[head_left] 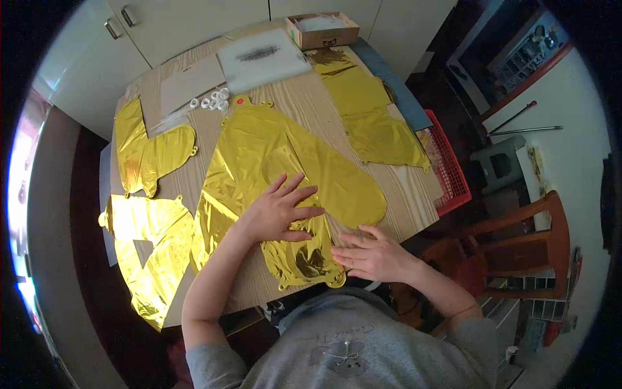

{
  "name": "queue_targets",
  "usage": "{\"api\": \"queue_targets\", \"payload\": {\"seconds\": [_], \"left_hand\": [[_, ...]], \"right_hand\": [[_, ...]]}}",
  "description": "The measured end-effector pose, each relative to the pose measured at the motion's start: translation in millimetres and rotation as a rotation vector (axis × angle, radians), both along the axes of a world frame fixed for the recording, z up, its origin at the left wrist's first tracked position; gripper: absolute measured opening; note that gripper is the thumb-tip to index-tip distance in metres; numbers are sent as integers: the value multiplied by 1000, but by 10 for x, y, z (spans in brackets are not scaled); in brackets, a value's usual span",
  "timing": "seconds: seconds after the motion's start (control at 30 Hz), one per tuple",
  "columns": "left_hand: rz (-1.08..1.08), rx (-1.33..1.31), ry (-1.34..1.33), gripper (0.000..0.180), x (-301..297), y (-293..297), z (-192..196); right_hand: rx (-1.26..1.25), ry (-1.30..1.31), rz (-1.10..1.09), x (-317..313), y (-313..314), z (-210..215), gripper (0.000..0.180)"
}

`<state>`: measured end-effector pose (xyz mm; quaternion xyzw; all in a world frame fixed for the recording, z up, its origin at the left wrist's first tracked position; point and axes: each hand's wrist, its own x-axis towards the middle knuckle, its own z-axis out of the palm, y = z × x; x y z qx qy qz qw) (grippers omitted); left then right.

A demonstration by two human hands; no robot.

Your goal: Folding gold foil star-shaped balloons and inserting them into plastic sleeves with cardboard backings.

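Observation:
A large flat gold foil balloon lies across the middle of the table, creased and shiny, with small tabs on its edge and a red dot at its far end. My left hand rests on its near part, fingers spread and holding nothing. Close to the table's front edge, my right hand has its fingers stretched out beside the balloon's near right end. Whether those fingertips touch the foil I cannot tell. To the left lie two more flat gold balloons, an angular one and one with a hole that hangs over the edge.
Another gold foil balloon lies at the right. Several small white rolls sit near a white sheet with a dark smudge. A cardboard box stands at the back. Beside the table are a red basket and a wooden chair.

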<state>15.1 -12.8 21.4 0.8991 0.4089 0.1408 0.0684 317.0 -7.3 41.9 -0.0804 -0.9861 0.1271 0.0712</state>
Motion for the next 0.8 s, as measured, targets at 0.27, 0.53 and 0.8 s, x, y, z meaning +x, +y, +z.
{"api": "queue_targets", "payload": {"seconds": [0.27,0.53,0.8], "left_hand": [[7,-17,25,63,2,-1,9],[8,-18,39,71,6,0,-1],[22,-7,55,69,13,-18,13]], "right_hand": [[80,307,69,-64,-22,-169,20],[60,351,104,-15,-46,-211,14],[-136,400,28,-151,89,-45,24]]}}
